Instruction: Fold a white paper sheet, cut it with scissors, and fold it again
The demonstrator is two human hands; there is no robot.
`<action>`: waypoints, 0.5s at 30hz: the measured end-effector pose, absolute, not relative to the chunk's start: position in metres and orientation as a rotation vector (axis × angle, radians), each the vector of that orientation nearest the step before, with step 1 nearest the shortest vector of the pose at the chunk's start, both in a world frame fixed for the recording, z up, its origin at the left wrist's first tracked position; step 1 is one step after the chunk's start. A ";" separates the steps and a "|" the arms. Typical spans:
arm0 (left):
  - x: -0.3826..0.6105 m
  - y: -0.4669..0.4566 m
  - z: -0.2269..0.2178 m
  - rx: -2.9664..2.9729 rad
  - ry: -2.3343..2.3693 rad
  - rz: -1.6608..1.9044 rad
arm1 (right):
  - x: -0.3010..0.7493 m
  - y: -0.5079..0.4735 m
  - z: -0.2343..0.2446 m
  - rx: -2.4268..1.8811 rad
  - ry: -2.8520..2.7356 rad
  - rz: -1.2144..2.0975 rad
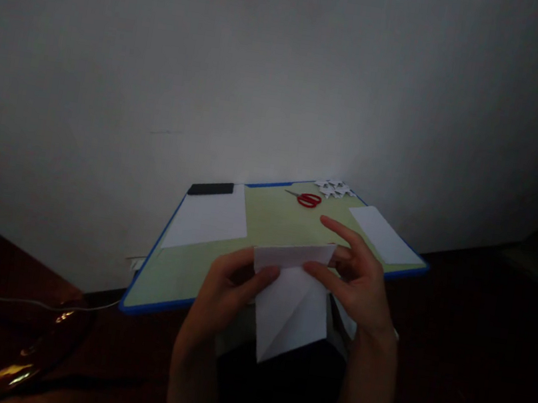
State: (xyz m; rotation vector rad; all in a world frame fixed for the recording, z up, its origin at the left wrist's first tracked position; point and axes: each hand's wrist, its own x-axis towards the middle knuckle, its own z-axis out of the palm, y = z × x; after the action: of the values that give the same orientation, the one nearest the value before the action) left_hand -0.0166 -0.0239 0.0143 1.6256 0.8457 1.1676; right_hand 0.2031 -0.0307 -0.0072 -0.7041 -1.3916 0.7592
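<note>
A white sheet of paper, creased and with its top strip folded over, hangs between my two hands in front of the table. My left hand pinches its upper left side, the thumb lying on the fold. On the upper right, my right hand grips it with the thumb in front and fingers behind, while the index finger sticks out toward the table. Both hands are closed on the paper. Parts of the fingers behind it are hidden.
The pale green table with a blue rim stands against the wall. On it lie red-handled scissors, several folded paper pieces, a white sheet under a dark flat object, and another paper. A white cable runs at left.
</note>
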 end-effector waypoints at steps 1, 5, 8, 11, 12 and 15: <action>-0.017 -0.023 0.013 1.625 0.842 1.171 | 0.203 -0.031 -0.007 -0.694 -1.380 0.772; -0.015 -0.022 0.011 1.631 0.848 1.239 | 0.202 -0.031 -0.005 -0.740 -1.416 0.753; -0.014 -0.021 0.011 1.680 0.910 1.292 | 0.201 -0.030 -0.005 -0.819 -1.480 0.698; -0.015 -0.017 0.011 1.775 0.963 1.295 | 0.199 -0.027 -0.006 -0.818 -1.461 0.686; -0.016 -0.016 0.011 1.836 0.978 1.295 | 0.199 -0.027 -0.007 -0.826 -1.443 0.658; -0.018 -0.014 0.011 2.061 1.068 1.361 | 0.200 -0.026 -0.005 -0.905 -1.446 0.492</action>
State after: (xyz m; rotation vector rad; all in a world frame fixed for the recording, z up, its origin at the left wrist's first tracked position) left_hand -0.0178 -0.0141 0.0105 2.0610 1.0680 1.3609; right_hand 0.2003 -0.0258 -0.0053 -0.9045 -1.4462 0.4923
